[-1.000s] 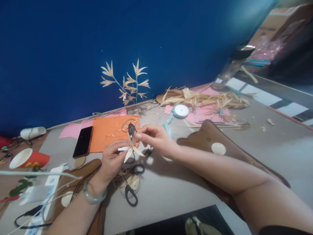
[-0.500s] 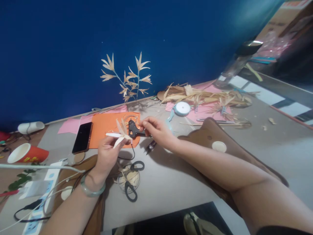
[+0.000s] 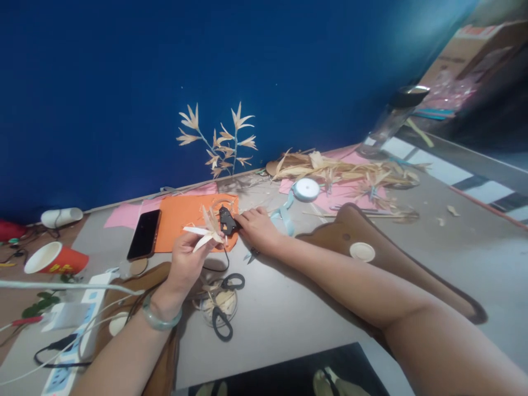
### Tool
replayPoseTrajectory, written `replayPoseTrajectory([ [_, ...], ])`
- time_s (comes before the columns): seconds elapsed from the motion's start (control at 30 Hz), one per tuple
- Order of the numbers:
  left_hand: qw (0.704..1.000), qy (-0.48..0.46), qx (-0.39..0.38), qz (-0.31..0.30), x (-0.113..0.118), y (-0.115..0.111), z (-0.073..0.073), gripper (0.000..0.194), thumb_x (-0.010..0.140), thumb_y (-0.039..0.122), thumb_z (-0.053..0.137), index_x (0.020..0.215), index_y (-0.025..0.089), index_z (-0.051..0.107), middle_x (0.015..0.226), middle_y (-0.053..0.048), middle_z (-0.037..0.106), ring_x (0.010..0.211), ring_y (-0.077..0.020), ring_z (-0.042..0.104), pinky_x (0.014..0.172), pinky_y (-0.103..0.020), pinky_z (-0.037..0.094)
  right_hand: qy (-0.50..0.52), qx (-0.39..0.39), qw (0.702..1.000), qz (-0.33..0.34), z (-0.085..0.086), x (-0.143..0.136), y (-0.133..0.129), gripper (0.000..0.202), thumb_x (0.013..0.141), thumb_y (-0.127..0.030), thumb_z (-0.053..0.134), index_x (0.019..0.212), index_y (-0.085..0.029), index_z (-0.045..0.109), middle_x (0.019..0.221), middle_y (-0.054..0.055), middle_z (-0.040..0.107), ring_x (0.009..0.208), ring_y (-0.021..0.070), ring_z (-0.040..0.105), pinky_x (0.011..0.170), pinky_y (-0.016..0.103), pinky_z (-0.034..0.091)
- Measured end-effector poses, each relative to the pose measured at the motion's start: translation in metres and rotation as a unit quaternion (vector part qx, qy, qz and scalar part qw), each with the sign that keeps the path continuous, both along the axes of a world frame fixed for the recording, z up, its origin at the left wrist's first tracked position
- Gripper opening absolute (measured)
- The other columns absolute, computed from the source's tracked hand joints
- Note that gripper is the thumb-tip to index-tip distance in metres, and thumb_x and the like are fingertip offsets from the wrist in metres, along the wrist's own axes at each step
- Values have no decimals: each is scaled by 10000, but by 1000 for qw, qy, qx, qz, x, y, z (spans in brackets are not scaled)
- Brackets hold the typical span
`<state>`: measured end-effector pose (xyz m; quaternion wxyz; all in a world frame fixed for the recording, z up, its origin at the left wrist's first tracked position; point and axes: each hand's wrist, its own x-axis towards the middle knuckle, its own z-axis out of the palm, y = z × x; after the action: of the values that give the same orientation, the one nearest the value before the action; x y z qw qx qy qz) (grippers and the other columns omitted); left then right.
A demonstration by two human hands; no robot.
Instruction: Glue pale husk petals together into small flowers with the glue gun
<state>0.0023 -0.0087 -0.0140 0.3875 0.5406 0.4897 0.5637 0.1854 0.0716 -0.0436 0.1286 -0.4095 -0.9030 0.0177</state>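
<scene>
A pale flower of dried husk petals point(image 3: 207, 237) is pinched in the fingers of my left hand point(image 3: 187, 261), over the orange sheet's front edge. My right hand point(image 3: 259, 230) is closed round the handle end of a black glue gun point(image 3: 227, 221), whose body rests over the orange sheet point(image 3: 175, 220); the grip itself is mostly hidden by my fingers. Small snips point(image 3: 252, 254) lie just below my right wrist, partly covered. Nearer to me, black-handled scissors point(image 3: 223, 324) lie across a clear bowl of husk scraps point(image 3: 225, 302).
A phone point(image 3: 144, 235) lies left of the orange sheet. Dried husk flowers on stems point(image 3: 223, 144) stand by the blue wall. Farther right are a ribbon spool point(image 3: 306, 190), husk strips point(image 3: 350, 165) and a brown cushion point(image 3: 330, 236). A red paper cup point(image 3: 68, 259) and power strip point(image 3: 88, 313) sit left.
My right hand has come down from above the glue gun onto its handle. The left hand still holds the husk flower, and the whole view has shifted slightly.
</scene>
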Motion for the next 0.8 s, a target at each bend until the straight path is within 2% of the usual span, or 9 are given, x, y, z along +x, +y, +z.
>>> replayPoseTrajectory([
  [0.1, 998, -59, -8, 11, 2, 2, 4, 199, 729, 336, 750, 741, 144, 698, 709, -53, 715, 650, -157, 669, 661, -308, 581, 49, 5, 999, -7, 4, 3, -2, 377, 908, -148, 422, 1266, -89, 526, 1036, 185, 608, 926, 279, 521, 822, 398, 356],
  [0.17, 994, -112, -18, 13, 4, 4, 7, 190, 720, 322, 760, 739, 146, 689, 689, -36, 702, 630, -136, 652, 634, -286, 571, 124, -19, 992, -12, 9, 7, -3, 381, 900, -151, 416, 1260, -82, 518, 1043, 180, 594, 939, 270, 519, 838, 393, 383],
  [0.23, 988, -150, -21, 21, 4, 6, 10, 199, 696, 319, 778, 732, 152, 676, 656, -13, 682, 611, -122, 639, 606, -266, 559, 226, -69, 971, -19, 15, 10, -2, 368, 885, -161, 425, 1231, -86, 525, 1049, 157, 594, 945, 243, 530, 850, 371, 404],
  [0.33, 983, -179, -23, 35, 2, 10, 11, 226, 664, 328, 799, 717, 161, 656, 630, 6, 671, 600, -114, 636, 582, -247, 545, 351, -186, 916, -59, 24, 11, -2, 322, 843, -212, 481, 1138, -124, 576, 904, 69, 611, 802, 181, 548, 746, 310, 427],
  [0.47, 979, -197, -29, 41, -1, 11, 12, 212, 669, 309, 798, 730, 156, 665, 645, -2, 687, 612, -113, 647, 586, -234, 543, 432, -334, 833, -86, 32, 7, -7, 321, 816, -318, 532, 1078, -151, 614, 659, -29, 540, 609, 123, 486, 607, 258, 375],
  [0.53, 977, -208, -28, 42, -1, 11, 13, 183, 677, 281, 794, 732, 154, 674, 649, -6, 692, 613, -109, 647, 589, -225, 540, 501, -375, 775, -87, 36, 6, -10, 330, 811, -371, 540, 1059, -164, 604, 611, -44, 522, 562, 112, 466, 556, 244, 343],
  [0.63, 975, -219, -23, 43, 0, 11, 14, 140, 690, 246, 785, 728, 157, 683, 655, -8, 695, 611, -103, 643, 583, -209, 532, 608, -410, 672, -99, 46, 6, -12, 334, 831, -489, 502, 943, -182, 573, 566, -40, 505, 487, 97, 413, 466, 235, 251],
  [0.7, 975, -219, -21, 40, 0, 11, 15, 125, 697, 239, 779, 726, 159, 687, 657, -12, 694, 615, -104, 642, 579, -207, 529, 631, -432, 639, -85, 53, 7, -13, 364, 806, -551, 535, 801, -187, 533, 560, -29, 488, 465, 85, 378, 439, 240, 190],
  [0.8, 977, -211, -23, 38, -1, 12, 15, 118, 710, 246, 769, 730, 157, 695, 659, -20, 693, 617, -109, 637, 577, -212, 525, 623, -474, 621, -32, 61, 11, -16, 368, 729, -501, 676, 725, -189, 481, 588, -36, 455, 478, 70, 372, 433, 229, 161],
])
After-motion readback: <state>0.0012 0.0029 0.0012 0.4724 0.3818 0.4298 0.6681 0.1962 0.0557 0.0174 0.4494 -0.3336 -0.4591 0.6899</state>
